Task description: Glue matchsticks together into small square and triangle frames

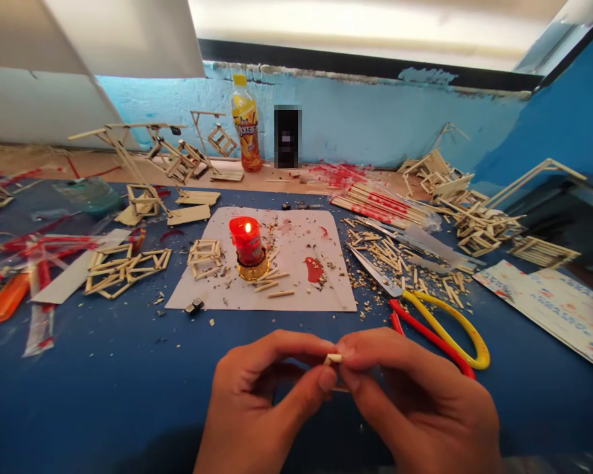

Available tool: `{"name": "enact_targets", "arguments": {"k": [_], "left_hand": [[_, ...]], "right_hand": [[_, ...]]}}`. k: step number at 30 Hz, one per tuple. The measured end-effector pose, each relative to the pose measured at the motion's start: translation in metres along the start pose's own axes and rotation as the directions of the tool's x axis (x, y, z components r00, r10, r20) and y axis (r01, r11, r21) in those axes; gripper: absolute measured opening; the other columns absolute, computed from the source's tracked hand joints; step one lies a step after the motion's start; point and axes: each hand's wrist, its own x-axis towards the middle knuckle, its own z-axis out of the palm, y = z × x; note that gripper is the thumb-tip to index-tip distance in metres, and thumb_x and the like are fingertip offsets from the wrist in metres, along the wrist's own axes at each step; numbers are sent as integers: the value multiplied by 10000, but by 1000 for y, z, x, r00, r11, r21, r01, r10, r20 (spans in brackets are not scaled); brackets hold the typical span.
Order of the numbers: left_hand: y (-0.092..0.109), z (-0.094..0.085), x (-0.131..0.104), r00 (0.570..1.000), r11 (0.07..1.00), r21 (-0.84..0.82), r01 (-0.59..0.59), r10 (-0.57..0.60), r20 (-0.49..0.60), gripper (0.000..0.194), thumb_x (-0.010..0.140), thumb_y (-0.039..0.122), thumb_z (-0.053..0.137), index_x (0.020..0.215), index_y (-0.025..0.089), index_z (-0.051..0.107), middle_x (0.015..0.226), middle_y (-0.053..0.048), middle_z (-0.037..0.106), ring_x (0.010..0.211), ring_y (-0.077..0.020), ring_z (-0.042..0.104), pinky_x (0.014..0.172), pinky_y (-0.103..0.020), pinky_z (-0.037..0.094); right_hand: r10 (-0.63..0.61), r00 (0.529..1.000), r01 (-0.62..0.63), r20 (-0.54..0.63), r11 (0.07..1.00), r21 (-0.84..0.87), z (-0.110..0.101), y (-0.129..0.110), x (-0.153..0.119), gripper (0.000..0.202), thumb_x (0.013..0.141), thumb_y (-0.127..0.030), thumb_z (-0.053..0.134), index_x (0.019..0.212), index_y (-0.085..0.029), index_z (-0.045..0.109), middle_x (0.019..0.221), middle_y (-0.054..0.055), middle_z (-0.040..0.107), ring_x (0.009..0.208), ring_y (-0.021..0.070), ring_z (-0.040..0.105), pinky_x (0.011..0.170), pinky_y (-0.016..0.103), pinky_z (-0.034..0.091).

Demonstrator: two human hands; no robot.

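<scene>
Both hands meet low in the middle of the head view, in front of a white paper sheet. My left hand [271,395] pinches a small piece made of short wooden sticks [333,359] between thumb and index finger. From the other side, my right hand [405,388] grips the same piece with thumb and fingertips. Much of the piece is hidden by the fingers. Beyond the hands, a lit red candle [247,243] stands in a gold holder on the paper [217,296]. Short cut sticks [281,294] lie beside it.
Scissors [439,329] with red and yellow handles lie right, near scattered stick pieces [390,257]. Stick frames [126,270] and plastic wrappers [42,289] are left. A drink bottle [246,128] stands at the back; more stick structures [479,224] and a printed paper [548,309] are right.
</scene>
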Motion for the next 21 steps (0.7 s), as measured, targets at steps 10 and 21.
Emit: {"name": "enact_targets", "arguments": {"k": [10,21], "left_hand": [[2,2,1,999,1000,-19,-5,4,-36,150,805,142,882,788,291,869,716,33,842,629,-144,800,610,-134,626],[-12,2,4,995,968,-251,-25,0,-98,58,843,204,887,812,235,848,671,19,817,557,-113,750,589,-147,623]], "right_hand": [[-28,1000,27,-1,996,-90,1,0,-4,332,813,-19,759,931,-322,821,852,-65,844,721,119,797,684,132,639],[217,957,-201,-193,974,100,12,6,-17,253,847,-129,782,988,-338,810,820,-46,832,705,154,820,704,183,671]]}}
